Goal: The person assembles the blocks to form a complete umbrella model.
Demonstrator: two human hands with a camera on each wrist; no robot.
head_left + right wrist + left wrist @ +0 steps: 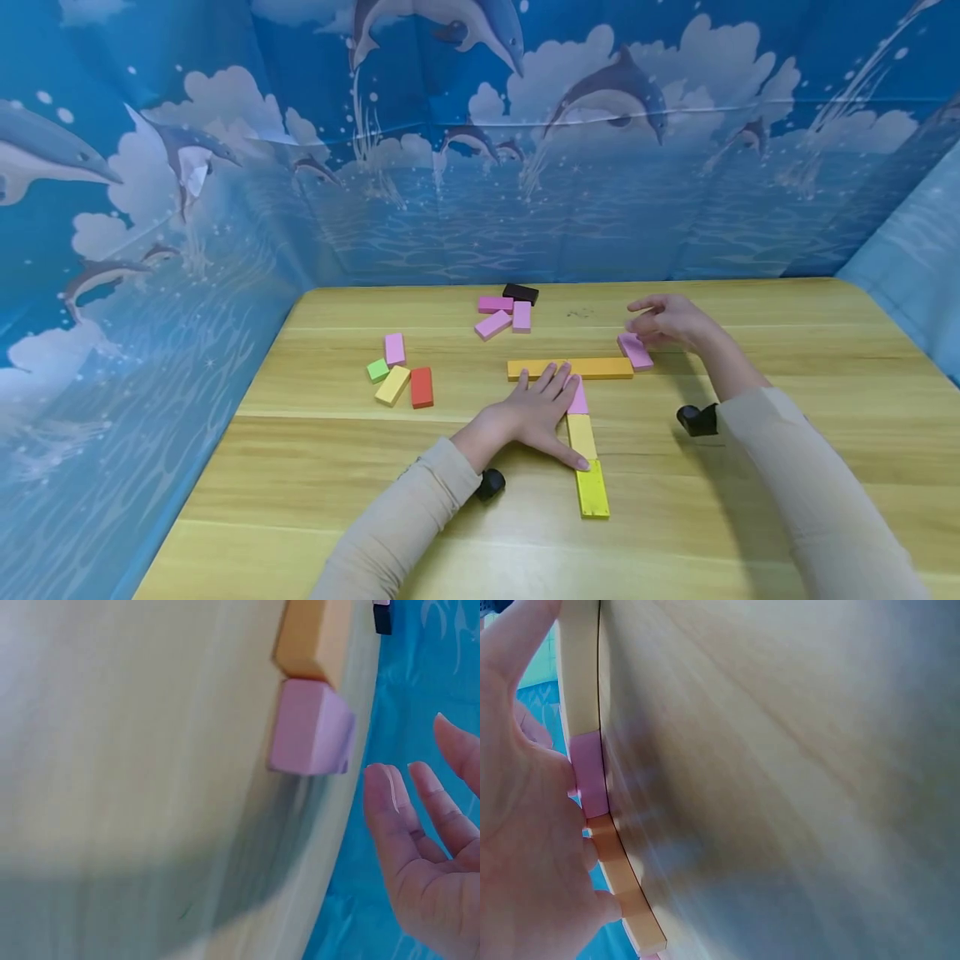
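Nearest on the surface (pixel 300 483): bright yellow block (pixel 593 492), then pale yellow block (pixel 581 437), then stem pink block (pixel 578 398), end to end in a column. Left hand (pixel 536 412) lies spread over it, thumb by the yellow joint, fingers reaching the orange bar (pixel 600 367). Off left, loose: red block (pixel 422 387), yellow block (pixel 393 387), green block (pixel 378 371), another pink one. Orange bar crosses the column's far end. End pink block (pixel 636 352) sits by its right end, angled to it. Right hand (pixel 667 321) is just beyond that, fingers loosely bent, pinching nothing; right wrist view shows a gap to the block. Farthest: three more pink blocks and a black block (pixel 521 292).

My read: left steadies, right works the angled one. Light, even pressure on the left; pushing sideways could skew the column. Right: take the block by its sides, low, without bumping the bar.
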